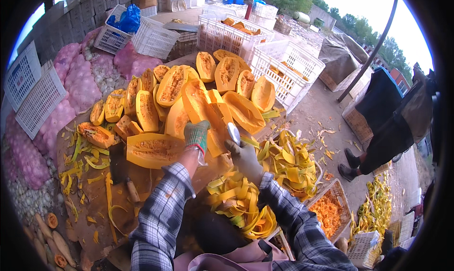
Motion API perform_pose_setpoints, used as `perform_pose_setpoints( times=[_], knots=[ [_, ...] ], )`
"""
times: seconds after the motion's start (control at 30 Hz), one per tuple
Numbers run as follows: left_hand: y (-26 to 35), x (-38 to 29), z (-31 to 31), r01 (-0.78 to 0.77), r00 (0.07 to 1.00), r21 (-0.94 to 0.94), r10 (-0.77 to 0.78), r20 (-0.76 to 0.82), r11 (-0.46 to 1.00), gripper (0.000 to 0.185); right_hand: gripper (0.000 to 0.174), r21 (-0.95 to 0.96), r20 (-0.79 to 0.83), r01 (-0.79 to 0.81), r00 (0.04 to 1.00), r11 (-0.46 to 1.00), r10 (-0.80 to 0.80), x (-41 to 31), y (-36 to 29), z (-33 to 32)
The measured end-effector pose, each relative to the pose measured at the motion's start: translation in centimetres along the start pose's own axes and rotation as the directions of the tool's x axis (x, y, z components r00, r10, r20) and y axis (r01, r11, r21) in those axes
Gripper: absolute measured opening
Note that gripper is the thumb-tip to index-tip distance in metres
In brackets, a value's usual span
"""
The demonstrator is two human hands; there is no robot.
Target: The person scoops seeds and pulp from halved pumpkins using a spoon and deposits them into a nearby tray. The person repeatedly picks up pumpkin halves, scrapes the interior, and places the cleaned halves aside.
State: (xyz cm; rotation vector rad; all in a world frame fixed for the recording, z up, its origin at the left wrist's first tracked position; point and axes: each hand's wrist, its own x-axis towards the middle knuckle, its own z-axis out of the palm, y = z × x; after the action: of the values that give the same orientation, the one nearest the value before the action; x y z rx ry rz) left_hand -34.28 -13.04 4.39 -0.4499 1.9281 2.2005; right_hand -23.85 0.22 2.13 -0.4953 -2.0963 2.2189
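My left hand (197, 136), in a green and grey knit glove, rests on a peeled, halved pumpkin (198, 97) at the middle of the table; whether its fingers grip the piece is hard to tell. My right hand (244, 159), in a grey glove, is closed around a metal spoon or scoop (233, 133), its bowl pointing up beside the orange flesh. Halved pumpkins with seeds (173, 85) lie crowded behind my hands. One long half (154, 150) with seeds and fibre lies left of my left hand. A hollowed half (243, 111) lies beyond the spoon.
A wooden-handled tool (133, 190) lies on the wooden table (95, 214). Peel fills containers (283, 161) at right; a crate of orange pulp (328, 209) stands beyond. White crates (287, 68) hold pumpkin pieces. Pink net sacks (78, 79) stand left. A person (385, 139) stands at right.
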Motion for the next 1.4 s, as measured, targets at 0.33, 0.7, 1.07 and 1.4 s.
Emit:
perform_pose_setpoints(
  times=[0.33,0.7,1.07,1.4],
  knots=[
    [5.0,5.8,-6.6,-0.067,0.99,0.384,0.013,0.142,0.921,0.036,0.035,-0.503,-0.34,0.18,0.858,0.846,-0.384,20.9,-7.0,-4.2],
    [2.9,3.8,-22.4,-0.065,0.994,-0.239,0.084,0.069,0.969,0.035,0.036,-0.935,-0.232,-0.134,0.931,0.329,-0.28,39.0,-10.2,-3.9],
    [-0.1,-1.6,-26.8,-0.162,0.981,-0.194,0.136,-0.139,0.968,0.057,0.065,-0.965,-0.085,-0.015,0.962,0.262,-0.258,41.3,-8.7,-3.0],
    [-0.6,-2.1,-24.4,-0.091,0.995,-0.317,0.072,-0.072,0.944,0.053,0.038,-0.912,-0.035,-0.046,0.999,0.407,0.034,36.2,-7.2,-0.9]
  ],
)
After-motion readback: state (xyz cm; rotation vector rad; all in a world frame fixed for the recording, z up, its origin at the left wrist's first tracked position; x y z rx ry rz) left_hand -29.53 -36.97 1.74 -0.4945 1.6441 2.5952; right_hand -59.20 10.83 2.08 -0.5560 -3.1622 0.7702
